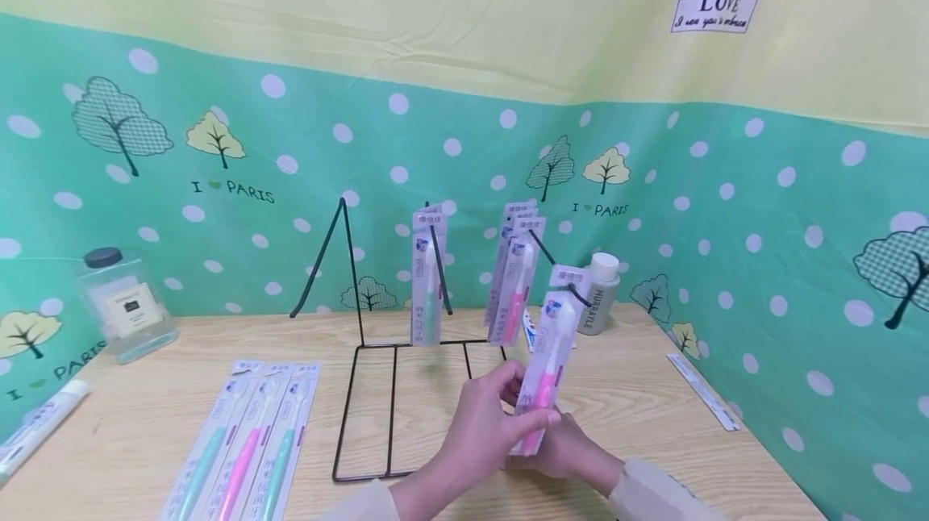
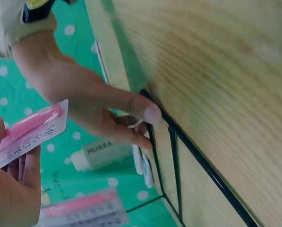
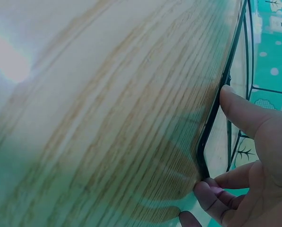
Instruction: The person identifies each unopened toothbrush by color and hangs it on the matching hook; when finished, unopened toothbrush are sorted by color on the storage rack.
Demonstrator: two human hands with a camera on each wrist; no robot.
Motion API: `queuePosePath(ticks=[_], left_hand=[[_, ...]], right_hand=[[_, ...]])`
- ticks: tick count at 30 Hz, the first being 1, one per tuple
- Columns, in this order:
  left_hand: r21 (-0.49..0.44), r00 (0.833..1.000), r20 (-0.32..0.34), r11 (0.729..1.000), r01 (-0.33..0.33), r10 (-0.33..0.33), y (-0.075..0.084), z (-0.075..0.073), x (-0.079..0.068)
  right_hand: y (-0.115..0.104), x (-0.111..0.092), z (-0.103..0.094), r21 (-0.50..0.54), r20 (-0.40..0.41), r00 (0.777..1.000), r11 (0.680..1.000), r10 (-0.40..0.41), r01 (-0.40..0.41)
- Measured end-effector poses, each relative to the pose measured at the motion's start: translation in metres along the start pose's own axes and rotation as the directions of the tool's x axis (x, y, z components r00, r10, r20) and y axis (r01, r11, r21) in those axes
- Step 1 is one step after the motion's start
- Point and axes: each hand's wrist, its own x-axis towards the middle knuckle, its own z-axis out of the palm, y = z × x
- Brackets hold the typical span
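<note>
My left hand (image 1: 479, 431) pinches the lower part of a packaged pink toothbrush (image 1: 549, 364). The top of its card is at the tip of a black hook on the wire display rack (image 1: 392, 416). Low behind the package, my right hand (image 1: 569, 450) holds the front right corner of the rack's base; in the right wrist view its thumb (image 3: 233, 101) lies on the black wire and the fingertips are at the corner. On the rack's other hooks hang packaged toothbrushes, a green one (image 1: 428, 295) in the middle and pink ones (image 1: 517, 295) farther back right.
Three packaged toothbrushes (image 1: 243, 444) lie side by side on the wooden table left of the rack. A clear bottle (image 1: 131, 307) and a white tube (image 1: 43, 424) are at far left. Behind the rack stands a white-capped bottle (image 1: 601, 295); a flat white strip (image 1: 702, 392) lies at right.
</note>
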Motion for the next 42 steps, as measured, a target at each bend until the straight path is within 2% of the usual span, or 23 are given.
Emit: queuePosePath(ticks=[2, 4, 6, 10, 16, 24, 31, 36, 39, 42], left_hand=[[0.003, 0.999, -0.026, 1.0, 0.02, -0.019, -0.005, 0.001, 0.007], [0.001, 0.998, -0.048, 0.999, 0.045, -0.045, -0.01, 0.001, 0.014], [-0.013, 0.996, -0.067, 0.998, 0.065, -0.066, -0.014, 0.0, 0.022], [-0.039, 0.99, -0.107, 0.996, 0.084, -0.087, -0.021, -0.003, 0.035], [-0.058, 0.985, -0.136, 0.994, 0.097, -0.105, -0.029, -0.006, 0.053], [-0.082, 0.98, -0.151, 0.99, 0.119, -0.13, -0.039, -0.007, 0.068], [-0.122, 0.972, -0.154, 0.98, 0.157, -0.175, -0.046, -0.009, 0.073], [-0.162, 0.971, -0.175, 0.977, 0.136, -0.164, -0.056, -0.014, 0.071], [-0.121, 0.975, -0.169, 0.985, 0.122, -0.141, -0.061, -0.022, 0.063], [-0.027, 0.98, -0.145, 0.991, 0.131, -0.134, -0.064, -0.035, 0.052]], right_hand=[[0.001, 0.002, 0.002, 0.068, 0.022, 0.998, 0.996, 0.061, -0.062], [0.002, 0.003, 0.003, 0.094, 0.053, 0.991, 0.987, 0.126, -0.131], [0.002, 0.004, 0.003, 0.079, 0.089, 0.981, 0.98, 0.174, -0.181], [0.0, 0.006, 0.003, -0.032, 0.156, 0.955, 0.967, 0.254, -0.252], [-0.001, 0.01, 0.003, -0.124, 0.208, 0.928, 0.949, 0.311, -0.29], [0.0, 0.011, 0.005, -0.137, 0.213, 0.92, 0.943, 0.328, -0.304], [0.0, 0.013, 0.005, -0.132, 0.234, 0.906, 0.935, 0.352, -0.329], [-0.001, 0.013, 0.005, -0.126, 0.239, 0.9, 0.931, 0.364, -0.343], [-0.002, 0.013, 0.005, -0.125, 0.235, 0.899, 0.928, 0.37, -0.35], [-0.003, 0.012, 0.004, -0.129, 0.225, 0.901, 0.928, 0.37, -0.349]])
